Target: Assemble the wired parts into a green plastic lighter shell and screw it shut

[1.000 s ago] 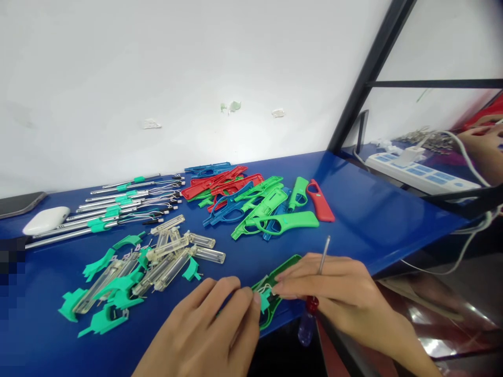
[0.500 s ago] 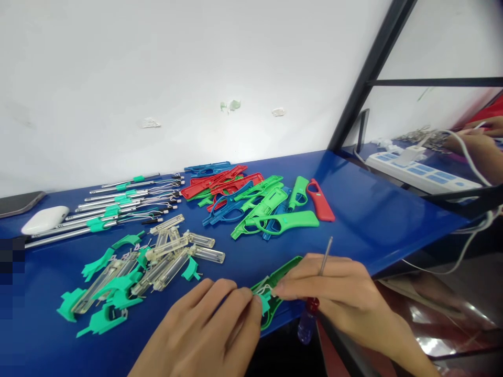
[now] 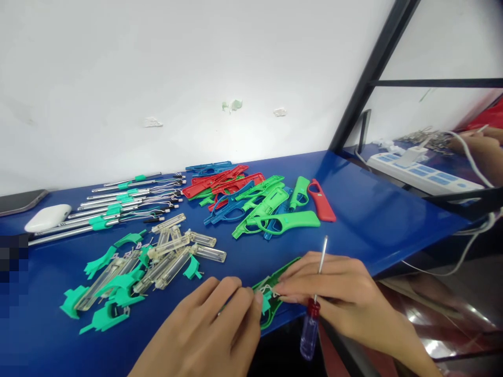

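Near the front edge of the table, a green lighter shell half (image 3: pixel 288 266) lies between my hands, its hollow side up. My left hand (image 3: pixel 208 324) grips its left end, fingers bent and thumb partly hidden. Inside the shell sit a teal trigger piece (image 3: pixel 266 302) and thin white wires (image 3: pixel 268 288). My right hand (image 3: pixel 334 288) is closed, thumb and index fingertip at the wires; whether they pinch them I cannot tell. A screwdriver (image 3: pixel 310 327) with a clear purple handle and red collar is tucked between its fingers, tip upward.
Clear fuel tanks (image 3: pixel 173 264) and teal triggers (image 3: pixel 104 317) lie in a heap at left. Behind are metal lighter rods (image 3: pixel 118 207), an earphone case (image 3: pixel 47 217) and a phone (image 3: pixel 23 201). Coloured shells (image 3: pixel 259 209) fill the centre back. A power strip (image 3: pixel 424 173) stands right, past a black frame.
The screwdriver in my right hand has swung, its handle lower and more in view. My right fingertips have shifted slightly at the wires. My left hand stays on the shell.
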Demonstrator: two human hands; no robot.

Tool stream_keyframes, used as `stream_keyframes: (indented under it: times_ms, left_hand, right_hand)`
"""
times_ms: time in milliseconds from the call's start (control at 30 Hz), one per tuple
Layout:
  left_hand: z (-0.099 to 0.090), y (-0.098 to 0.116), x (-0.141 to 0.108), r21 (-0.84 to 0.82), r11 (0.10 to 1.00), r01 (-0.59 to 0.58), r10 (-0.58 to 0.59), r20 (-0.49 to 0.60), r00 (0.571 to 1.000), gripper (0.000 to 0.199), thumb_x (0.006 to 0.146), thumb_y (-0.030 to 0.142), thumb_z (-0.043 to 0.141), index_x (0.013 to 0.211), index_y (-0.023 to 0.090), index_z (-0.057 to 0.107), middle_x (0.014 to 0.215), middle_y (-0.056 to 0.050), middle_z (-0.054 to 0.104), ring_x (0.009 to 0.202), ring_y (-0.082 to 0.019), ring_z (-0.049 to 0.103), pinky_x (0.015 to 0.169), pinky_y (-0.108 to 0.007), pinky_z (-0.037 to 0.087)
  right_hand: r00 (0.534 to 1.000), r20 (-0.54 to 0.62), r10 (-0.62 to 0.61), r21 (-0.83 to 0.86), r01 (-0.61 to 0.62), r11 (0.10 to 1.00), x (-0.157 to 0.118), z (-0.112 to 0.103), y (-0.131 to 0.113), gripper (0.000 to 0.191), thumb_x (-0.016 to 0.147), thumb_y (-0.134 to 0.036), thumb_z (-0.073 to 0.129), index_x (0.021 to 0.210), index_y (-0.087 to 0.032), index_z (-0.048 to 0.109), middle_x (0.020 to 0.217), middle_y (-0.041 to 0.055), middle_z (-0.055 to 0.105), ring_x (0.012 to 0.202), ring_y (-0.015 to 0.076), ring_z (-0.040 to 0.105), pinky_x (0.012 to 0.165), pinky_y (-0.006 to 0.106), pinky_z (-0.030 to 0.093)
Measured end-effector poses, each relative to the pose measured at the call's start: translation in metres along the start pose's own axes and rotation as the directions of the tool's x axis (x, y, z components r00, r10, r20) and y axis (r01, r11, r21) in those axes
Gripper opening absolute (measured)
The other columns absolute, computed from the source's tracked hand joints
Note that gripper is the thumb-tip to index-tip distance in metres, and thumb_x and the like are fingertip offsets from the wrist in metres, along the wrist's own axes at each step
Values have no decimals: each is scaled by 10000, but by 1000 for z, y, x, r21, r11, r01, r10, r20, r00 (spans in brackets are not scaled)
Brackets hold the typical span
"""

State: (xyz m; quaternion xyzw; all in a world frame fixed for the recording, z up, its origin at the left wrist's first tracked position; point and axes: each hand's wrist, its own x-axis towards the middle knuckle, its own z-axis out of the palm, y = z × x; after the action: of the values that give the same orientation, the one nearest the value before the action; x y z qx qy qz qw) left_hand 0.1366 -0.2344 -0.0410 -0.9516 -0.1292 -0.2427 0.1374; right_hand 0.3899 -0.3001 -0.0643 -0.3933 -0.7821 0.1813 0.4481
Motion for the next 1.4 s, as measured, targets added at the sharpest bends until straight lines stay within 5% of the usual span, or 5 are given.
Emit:
stream_keyframes:
  times_ms: [433,667,833,1000,1400]
  left_hand:
    - [-9,-2,3,1,1000,1,-1,-27,1000,527,1139,87,265,1005,215,758,804,42,768,757,-157,729,734,-301,561]
    - [-5,-3,1,-48,999,18,-16,50,999,472,1176,183,256,1175,215,727,912,34,769,861,-167,735,817,-310,561]
    - [-2,-3,1,-46,998,32,-33,-12,999,480,1180,181,269,1116,220,743,912,33,769,858,-158,714,821,-310,539]
    - [-3,-1,5,-14,999,39,-40,-56,998,601,1192,175,178,1043,229,758,869,42,768,823,-144,703,809,-304,517]
    - [-3,-1,3,-25,997,68,-69,-29,997,622,1192,192,104,1057,252,708,920,50,778,850,-162,736,844,-336,505]
  right_hand:
    - [991,-23,-129,-265,118,957,-5,0,-3,300,975,-62,729,1243,-193,764,1056,15,867,921,171,819,838,318,618]
    - [995,-29,-93,-159,87,983,-5,2,-2,340,978,-27,697,1261,-198,775,1049,27,865,935,168,816,842,298,624]
    - [998,-53,25,-31,-27,999,-5,2,-3,332,979,-23,704,1238,-201,813,1030,27,864,937,148,812,845,241,642]
    - [992,-124,10,-56,-17,998,-5,1,-6,316,962,-31,743,1229,-183,816,1015,28,861,913,150,820,836,226,661]
    - [997,-63,-33,-34,31,999,-8,1,0,382,946,61,633,1176,-175,826,997,39,860,907,160,815,831,283,649]
